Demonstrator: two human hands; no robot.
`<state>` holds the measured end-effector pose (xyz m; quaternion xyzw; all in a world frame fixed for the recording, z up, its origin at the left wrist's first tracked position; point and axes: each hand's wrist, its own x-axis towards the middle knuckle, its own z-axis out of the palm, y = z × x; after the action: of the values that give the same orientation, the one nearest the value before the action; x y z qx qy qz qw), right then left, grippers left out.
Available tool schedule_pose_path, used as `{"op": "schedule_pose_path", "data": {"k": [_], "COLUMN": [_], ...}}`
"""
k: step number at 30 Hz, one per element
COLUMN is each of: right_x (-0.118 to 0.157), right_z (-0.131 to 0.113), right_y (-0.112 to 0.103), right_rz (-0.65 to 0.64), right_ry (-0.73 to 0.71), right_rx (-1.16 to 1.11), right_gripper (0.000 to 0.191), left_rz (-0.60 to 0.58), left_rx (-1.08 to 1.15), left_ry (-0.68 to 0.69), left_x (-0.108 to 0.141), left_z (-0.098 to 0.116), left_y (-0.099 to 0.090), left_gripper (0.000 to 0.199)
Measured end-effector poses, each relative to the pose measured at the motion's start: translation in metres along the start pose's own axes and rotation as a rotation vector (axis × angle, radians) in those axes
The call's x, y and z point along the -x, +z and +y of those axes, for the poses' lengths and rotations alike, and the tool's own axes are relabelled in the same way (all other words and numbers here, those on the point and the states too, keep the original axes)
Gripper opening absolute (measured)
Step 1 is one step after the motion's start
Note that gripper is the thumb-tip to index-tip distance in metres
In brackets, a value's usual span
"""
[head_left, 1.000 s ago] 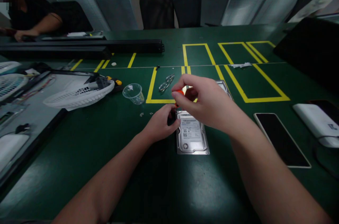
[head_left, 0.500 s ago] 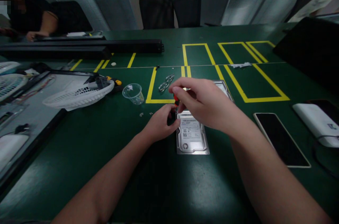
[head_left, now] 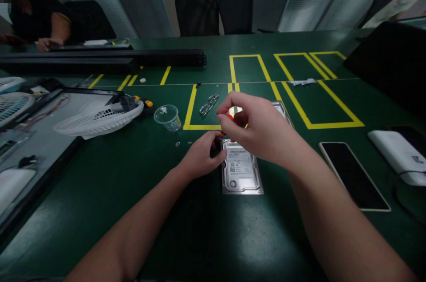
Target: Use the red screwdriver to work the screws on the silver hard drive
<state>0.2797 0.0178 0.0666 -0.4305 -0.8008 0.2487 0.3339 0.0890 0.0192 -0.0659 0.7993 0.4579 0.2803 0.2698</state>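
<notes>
A silver hard drive (head_left: 241, 168) with a white label lies on the green table, its far end partly covered by my hands. My left hand (head_left: 204, 155) is closed at the drive's far left corner, thumb on its edge and fingertips around the thin shaft of a screwdriver. Above that corner, my right hand (head_left: 253, 126) pinches the red and black handle of the screwdriver (head_left: 228, 117). The tip is hidden by my fingers. Behind my right hand, a second drive (head_left: 281, 109) shows in part.
Left of the hands stand a clear plastic cup (head_left: 167, 117) and small screws (head_left: 178, 144). Glasses (head_left: 209, 104) lie beyond. A phone (head_left: 354, 175) and white power bank (head_left: 399, 157) are at right, a white racket-like frame (head_left: 100, 121) at left. A person (head_left: 40, 20) sits across the table.
My right hand has shifted slightly up and its fingers have changed position on the handle. My left hand and the drive stay where they were.
</notes>
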Motion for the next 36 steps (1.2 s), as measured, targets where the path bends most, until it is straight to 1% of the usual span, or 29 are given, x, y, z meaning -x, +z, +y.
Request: {"op": "schedule_pose_path", "data": {"k": [2, 6, 8, 11, 14, 20, 24, 28, 32, 36], "right_x": [0.0002, -0.0006, -0.0010, -0.0014, -0.0019, -0.0020, -0.0011, 0.0000, 0.0010, 0.0007], "right_z": [-0.0006, -0.0018, -0.0018, -0.0011, -0.0004, 0.0003, 0.0003, 0.0005, 0.0014, 0.0024], "right_y": [-0.0003, -0.0010, -0.0010, -0.0005, 0.0002, 0.0014, 0.0008, 0.0004, 0.0006, 0.0008], "right_rz": [-0.015, -0.035, -0.057, -0.064, -0.048, -0.060, -0.037, -0.028, -0.005, -0.010], "right_ry": [-0.024, -0.048, -0.042, -0.026, -0.004, 0.015, -0.005, 0.022, 0.000, -0.068], "right_rx": [-0.004, -0.001, -0.032, -0.068, -0.064, -0.049, -0.021, 0.006, 0.008, -0.011], "right_gripper": [0.008, 0.017, 0.021, 0.023, 0.025, 0.032, 0.024, 0.020, 0.008, 0.011], "left_rz": [-0.003, 0.001, -0.002, -0.002, 0.002, -0.004, 0.002, 0.003, -0.003, 0.003], "left_rx": [-0.003, -0.002, 0.008, 0.019, 0.021, 0.024, 0.023, 0.019, 0.023, 0.013], "left_ry": [0.006, 0.021, 0.025, 0.021, 0.022, 0.016, 0.012, -0.022, -0.012, 0.007], "left_x": [0.0000, -0.0003, -0.0005, -0.0006, -0.0009, -0.0011, -0.0008, -0.0003, -0.0002, -0.0001], "left_z": [-0.0006, 0.0017, 0.0035, 0.0045, 0.0033, 0.0020, 0.0030, 0.0023, 0.0001, -0.0005], "left_y": [0.0004, -0.0006, -0.0015, -0.0021, -0.0016, -0.0006, -0.0004, 0.0000, 0.0007, 0.0012], "left_gripper": [0.028, 0.025, 0.023, 0.022, 0.021, 0.023, 0.021, 0.024, 0.027, 0.026]}}
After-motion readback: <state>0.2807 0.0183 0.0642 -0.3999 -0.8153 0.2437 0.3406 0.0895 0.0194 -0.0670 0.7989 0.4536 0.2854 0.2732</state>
